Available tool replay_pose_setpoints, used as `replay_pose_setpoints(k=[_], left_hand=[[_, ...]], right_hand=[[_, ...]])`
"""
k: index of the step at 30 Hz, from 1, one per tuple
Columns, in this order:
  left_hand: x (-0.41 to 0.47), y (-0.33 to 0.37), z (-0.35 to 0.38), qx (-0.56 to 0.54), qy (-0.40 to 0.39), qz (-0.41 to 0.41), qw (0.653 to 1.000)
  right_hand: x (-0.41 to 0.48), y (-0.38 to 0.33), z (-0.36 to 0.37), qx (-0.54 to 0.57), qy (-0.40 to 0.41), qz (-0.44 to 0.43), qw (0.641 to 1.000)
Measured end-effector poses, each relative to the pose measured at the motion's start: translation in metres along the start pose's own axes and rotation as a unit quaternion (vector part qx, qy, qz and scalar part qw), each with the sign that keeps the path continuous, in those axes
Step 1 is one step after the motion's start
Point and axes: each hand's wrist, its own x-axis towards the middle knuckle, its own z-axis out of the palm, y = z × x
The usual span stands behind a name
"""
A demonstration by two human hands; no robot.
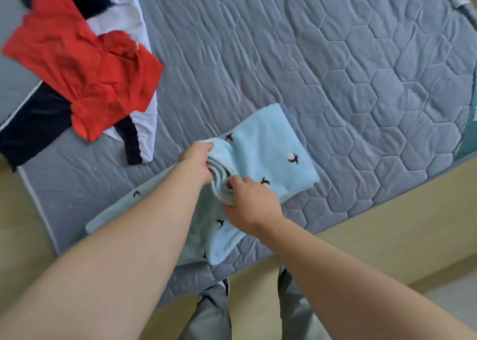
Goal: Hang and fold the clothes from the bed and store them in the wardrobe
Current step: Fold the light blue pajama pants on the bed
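A light blue garment [268, 146] with small dark bird prints lies on the near part of the grey quilted mattress [335, 68]. Its middle is gathered into a rolled fold. My left hand [197, 159] grips that fold from the left. My right hand [247, 202] pinches the same fold from the near side. Part of the garment stretches toward me under both forearms. A red shirt [85, 63] lies crumpled at the far left, on top of a black and white garment [134, 128].
The mattress sits on a pale wooden bed frame [387, 236] that runs along the near edge. My grey trouser legs [214, 314] stand against the frame. A green label [467, 138] shows at the mattress's right edge.
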Motion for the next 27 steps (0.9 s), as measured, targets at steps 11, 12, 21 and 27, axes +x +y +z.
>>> replay_pose_setpoints(k=[11,12,21,27], left_hand=[[0.043,-0.05,-0.249,0.004,0.002,-0.02,1.0],[0.049,-0.056,-0.267,0.017,0.029,0.008,0.999],[0.094,-0.106,-0.38,0.042,0.192,0.162,0.967],[0.121,-0.115,-0.407,0.171,0.193,0.156,0.954]], right_hand=[[-0.015,-0.162,0.165,-0.019,-0.097,-0.089,0.991],[-0.016,-0.173,0.179,-0.026,-0.105,-0.098,0.989],[-0.011,-0.24,0.268,-0.068,-0.163,-0.154,0.972],[-0.007,-0.245,0.298,-0.091,-0.217,-0.142,0.961]])
